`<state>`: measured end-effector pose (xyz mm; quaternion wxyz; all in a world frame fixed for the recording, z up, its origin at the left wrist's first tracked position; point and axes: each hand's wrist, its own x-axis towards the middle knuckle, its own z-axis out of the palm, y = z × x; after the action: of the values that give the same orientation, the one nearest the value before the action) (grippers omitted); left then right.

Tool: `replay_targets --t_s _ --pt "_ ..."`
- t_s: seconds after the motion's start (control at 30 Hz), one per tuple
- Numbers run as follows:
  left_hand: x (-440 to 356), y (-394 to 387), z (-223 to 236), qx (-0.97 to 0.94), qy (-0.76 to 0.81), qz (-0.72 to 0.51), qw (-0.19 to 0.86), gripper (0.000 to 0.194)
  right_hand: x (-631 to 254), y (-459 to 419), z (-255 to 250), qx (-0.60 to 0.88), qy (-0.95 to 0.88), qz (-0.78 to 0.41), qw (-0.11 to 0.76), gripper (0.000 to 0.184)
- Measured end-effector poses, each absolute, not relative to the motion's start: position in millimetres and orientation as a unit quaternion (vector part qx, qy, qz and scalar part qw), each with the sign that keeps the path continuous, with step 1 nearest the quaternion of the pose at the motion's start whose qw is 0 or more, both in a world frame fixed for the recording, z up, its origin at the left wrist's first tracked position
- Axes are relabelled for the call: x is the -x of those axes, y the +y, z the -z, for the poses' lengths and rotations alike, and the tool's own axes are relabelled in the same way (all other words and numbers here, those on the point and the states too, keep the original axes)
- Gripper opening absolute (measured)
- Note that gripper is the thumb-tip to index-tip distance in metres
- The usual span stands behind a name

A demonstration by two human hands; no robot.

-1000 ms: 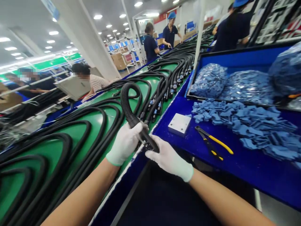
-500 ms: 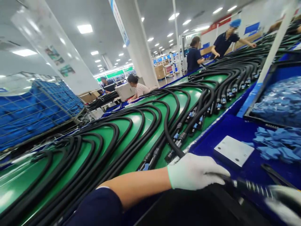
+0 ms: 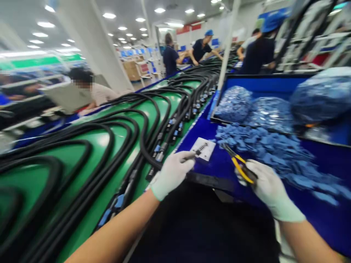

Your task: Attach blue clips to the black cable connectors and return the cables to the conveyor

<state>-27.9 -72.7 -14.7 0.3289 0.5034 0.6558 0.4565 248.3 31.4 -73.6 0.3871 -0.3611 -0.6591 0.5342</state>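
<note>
- Our left hand (image 3: 172, 175) and our right hand (image 3: 271, 190), both in white gloves, are apart, reaching out over the counter (image 3: 200, 131), which is covered in blue.
- The left hand pinches a thin dark piece (image 3: 192, 156), too blurred to name, whose tip points at a small white plate (image 3: 204, 149) lying flat on the counter.
- The right hand closes on yellow-handled pliers (image 3: 242, 168), just right of the plate.
- A loose heap of small blue pieces (image 3: 263, 146) lies beside the pliers, and clear bags of them (image 3: 234, 104) sit in a blue tray (image 3: 263, 82) behind.
- To our left, black cables (image 3: 142, 142) with blue connectors (image 3: 157, 151) loop across a long green board (image 3: 93, 153).
- Co-workers (image 3: 201, 49) in dark shirts and blue caps stand farther along.
</note>
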Motion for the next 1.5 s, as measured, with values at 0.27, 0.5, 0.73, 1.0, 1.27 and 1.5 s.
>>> replay_targets --t_s 0.27,0.5,0.73,1.0,1.27,1.5 --pt "20.0 -61.9 6.3 -0.459 0.666 -0.45 0.379 0.041 -214.5 38.2 85.5 0.298 -0.462 -0.733 0.401 0.021" --pt "22.8 -59.5 6.0 -0.451 0.664 -0.466 0.372 0.04 -210.1 46.1 73.3 0.398 -0.599 -0.605 0.343 0.021" --pt "30.8 -52.3 5.8 -0.439 0.657 -0.495 0.361 0.048 -205.0 17.9 40.0 0.26 -0.805 -0.439 0.303 0.044" --pt "30.4 -53.7 -0.9 -0.524 0.663 -0.455 0.282 0.037 -193.7 9.5 32.7 0.145 -0.835 -0.418 0.328 0.062" --pt "25.8 -54.4 1.3 -0.586 0.656 -0.409 0.242 0.027 -197.1 7.5 35.0 0.144 -0.855 -0.377 0.324 0.06" --pt "25.8 -52.7 1.3 -0.556 0.637 -0.424 0.324 0.04 -197.1 9.0 52.8 0.163 -0.857 -0.356 0.335 0.03"
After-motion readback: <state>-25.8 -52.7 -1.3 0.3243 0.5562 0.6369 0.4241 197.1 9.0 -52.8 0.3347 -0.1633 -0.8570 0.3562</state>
